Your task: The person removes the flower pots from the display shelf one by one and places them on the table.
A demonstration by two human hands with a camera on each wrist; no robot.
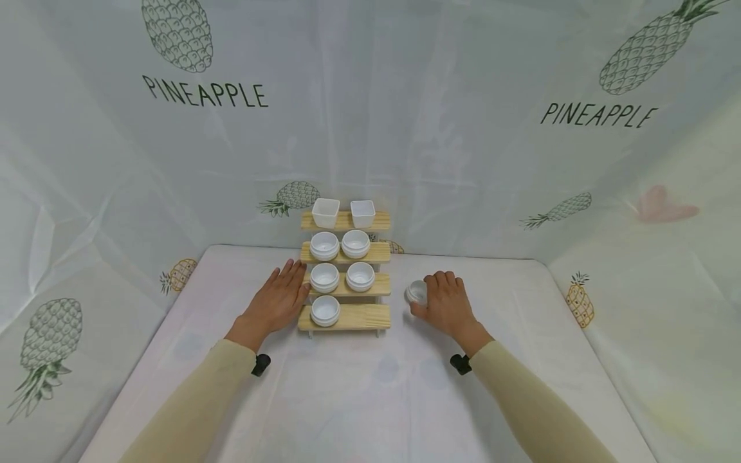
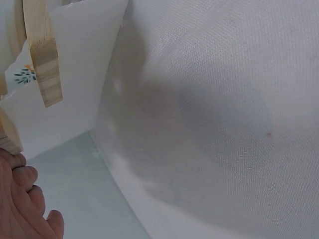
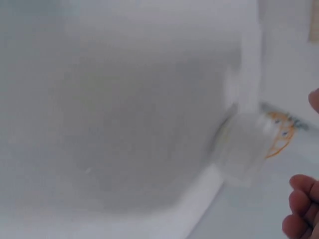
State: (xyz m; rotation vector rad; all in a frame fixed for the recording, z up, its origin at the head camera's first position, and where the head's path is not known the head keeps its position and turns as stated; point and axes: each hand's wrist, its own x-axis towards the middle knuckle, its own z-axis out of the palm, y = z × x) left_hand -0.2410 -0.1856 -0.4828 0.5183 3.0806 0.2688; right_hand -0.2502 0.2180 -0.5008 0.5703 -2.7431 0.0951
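A stepped stand with light wooden shelves (image 1: 365, 315) stands on the table. My left hand (image 1: 280, 299) lies along its left side with fingers extended; in the left wrist view the fingertips (image 2: 25, 177) touch a wooden shelf end (image 2: 9, 134). To the right of the stand, a small round white bowl (image 1: 415, 292) sits on the table. Around its right side my right hand (image 1: 448, 305) is spread. In the right wrist view a gap shows between the blurred bowl (image 3: 244, 149) and the fingers (image 3: 301, 199).
Several round white bowls (image 1: 325, 310) stand on the lower shelves, the bottom one bearing a single bowl at its left. Two square white bowls (image 1: 363, 214) occupy the top shelf. A pineapple-printed cloth (image 1: 405, 141) hangs behind the white-covered table (image 1: 347, 399).
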